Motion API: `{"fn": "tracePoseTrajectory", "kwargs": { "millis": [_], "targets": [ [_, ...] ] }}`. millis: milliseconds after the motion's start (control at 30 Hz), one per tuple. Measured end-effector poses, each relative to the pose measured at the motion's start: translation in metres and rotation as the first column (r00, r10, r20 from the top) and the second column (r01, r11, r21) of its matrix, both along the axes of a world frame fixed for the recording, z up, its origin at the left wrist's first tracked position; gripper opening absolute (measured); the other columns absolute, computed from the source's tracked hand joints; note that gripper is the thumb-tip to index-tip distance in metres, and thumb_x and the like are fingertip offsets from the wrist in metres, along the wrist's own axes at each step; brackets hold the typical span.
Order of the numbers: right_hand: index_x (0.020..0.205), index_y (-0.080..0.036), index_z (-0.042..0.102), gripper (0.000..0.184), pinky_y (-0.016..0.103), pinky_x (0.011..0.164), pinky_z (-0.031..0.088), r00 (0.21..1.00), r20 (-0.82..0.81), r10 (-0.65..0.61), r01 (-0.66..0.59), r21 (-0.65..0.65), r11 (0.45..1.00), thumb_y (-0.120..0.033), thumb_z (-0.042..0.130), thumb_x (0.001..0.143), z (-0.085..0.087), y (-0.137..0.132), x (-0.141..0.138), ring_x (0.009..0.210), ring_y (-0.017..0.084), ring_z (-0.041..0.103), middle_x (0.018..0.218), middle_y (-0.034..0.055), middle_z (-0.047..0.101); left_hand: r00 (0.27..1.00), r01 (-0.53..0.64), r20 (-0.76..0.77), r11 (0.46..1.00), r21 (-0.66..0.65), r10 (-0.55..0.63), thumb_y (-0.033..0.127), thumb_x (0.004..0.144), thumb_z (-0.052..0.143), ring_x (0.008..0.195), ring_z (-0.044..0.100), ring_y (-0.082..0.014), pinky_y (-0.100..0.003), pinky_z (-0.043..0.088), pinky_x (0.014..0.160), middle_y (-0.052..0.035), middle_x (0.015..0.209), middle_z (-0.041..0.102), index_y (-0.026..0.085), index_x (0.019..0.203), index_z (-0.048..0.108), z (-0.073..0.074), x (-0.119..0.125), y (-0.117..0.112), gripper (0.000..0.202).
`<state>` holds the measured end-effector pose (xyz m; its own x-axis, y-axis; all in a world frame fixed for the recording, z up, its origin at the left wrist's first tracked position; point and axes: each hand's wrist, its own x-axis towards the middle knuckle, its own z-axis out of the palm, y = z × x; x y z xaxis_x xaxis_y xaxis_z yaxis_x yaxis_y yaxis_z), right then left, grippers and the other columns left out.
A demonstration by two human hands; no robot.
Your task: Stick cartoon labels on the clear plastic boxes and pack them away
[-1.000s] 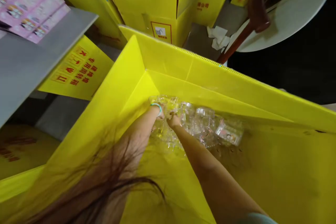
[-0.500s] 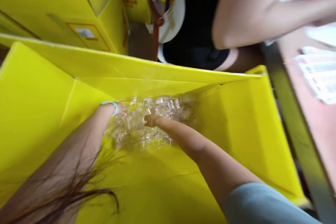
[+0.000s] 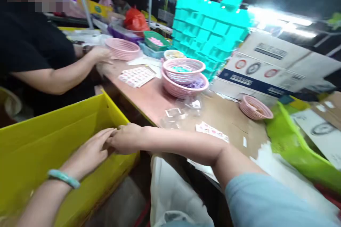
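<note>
My left hand point(image 3: 89, 152), with a pale green bangle point(image 3: 64, 178) at the wrist, is raised over the yellow box point(image 3: 39, 138). Its fingers look stretched out and its thumb stands apart. Meeting it near the box's right end is my right hand point(image 3: 126, 138), whose fingertips overlap the left fingers. The right fingers are partly hidden and blurred, and nothing held shows between the hands. Clear plastic packages point(image 3: 183, 111) lie on the table edge to the right of my hands.
Pink baskets point(image 3: 183, 88) and sticker sheets point(image 3: 137, 77) are on the table point(image 3: 138, 95). Behind them rise stacked turquoise trays point(image 3: 210, 25) and a white carton point(image 3: 279, 60). A co-worker's arm point(image 3: 58, 74) reaches over the table at left. A green bin point(image 3: 287, 134) stands at right.
The view has swung up and right from the box's inside to the table. My hands have left the clear plastic pieces at the box bottom and come together near its right end.
</note>
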<state>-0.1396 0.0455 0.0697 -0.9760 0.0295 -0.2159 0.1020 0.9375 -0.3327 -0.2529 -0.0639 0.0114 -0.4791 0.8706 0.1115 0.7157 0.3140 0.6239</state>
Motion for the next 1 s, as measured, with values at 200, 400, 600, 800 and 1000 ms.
{"fn": "tracePoseTrajectory", "kwargs": {
  "millis": [200,400,600,800,1000],
  "targets": [
    [0.115,-0.019,0.063,0.037,0.038,0.084,0.049,0.976,-0.191,-0.103,0.086,-0.092,0.992,-0.031,0.067,0.080,0.018,0.059,0.312,0.093,0.026,0.065,0.105,0.0124,0.069,0.893,0.441,-0.125,0.896,0.045,-0.433,0.046,0.080,0.051,0.132,0.046,-0.0250,-0.036,0.035,0.112,-0.0060,0.138,0.054,0.022,0.128,0.059,0.016,0.223,0.063,0.054],
    [0.143,-0.023,0.038,0.072,0.043,0.114,0.023,0.656,-0.290,-0.697,0.608,-0.344,0.715,-0.029,0.068,0.078,-0.031,0.172,0.408,0.139,0.026,0.031,0.150,0.0127,0.035,0.850,0.224,-0.499,0.973,0.054,-0.168,0.037,0.080,0.061,0.148,0.002,-0.0304,-0.054,0.007,0.118,-0.0074,0.160,0.013,0.022,0.148,0.033,0.027,0.304,0.143,0.074],
    [0.152,-0.024,0.016,0.126,0.052,0.115,0.017,0.595,-0.226,-0.772,0.647,-0.435,0.626,-0.043,0.086,0.049,-0.049,0.268,0.373,0.146,0.036,0.006,0.158,0.0197,0.004,0.938,-0.142,-0.335,0.981,-0.135,0.090,0.034,0.067,0.073,0.145,0.013,-0.0379,-0.056,0.023,0.113,-0.0182,0.159,0.005,0.020,0.151,0.018,0.009,0.261,0.202,0.101],
    [0.151,-0.024,0.016,0.113,0.041,0.114,0.025,0.609,-0.304,-0.732,0.570,-0.474,0.671,-0.029,0.079,0.058,-0.068,0.254,0.322,0.141,0.030,0.026,0.152,0.0158,0.020,0.953,-0.220,-0.178,0.964,0.151,0.245,0.028,0.075,0.062,0.140,0.033,-0.0269,-0.038,0.027,0.117,-0.0155,0.144,0.037,0.018,0.139,0.034,-0.018,0.220,0.215,0.071],
    [0.151,-0.021,0.017,0.108,0.050,0.111,0.029,0.476,-0.304,-0.825,0.653,-0.506,0.564,-0.031,0.079,0.063,-0.076,0.223,0.231,0.141,0.040,0.026,0.155,0.0211,0.010,0.864,-0.482,0.006,0.825,0.296,0.503,0.036,0.078,0.062,0.140,0.034,-0.0281,-0.039,0.031,0.114,-0.0199,0.145,0.034,0.015,0.143,0.020,-0.028,0.156,0.242,0.080]
  ]
}}
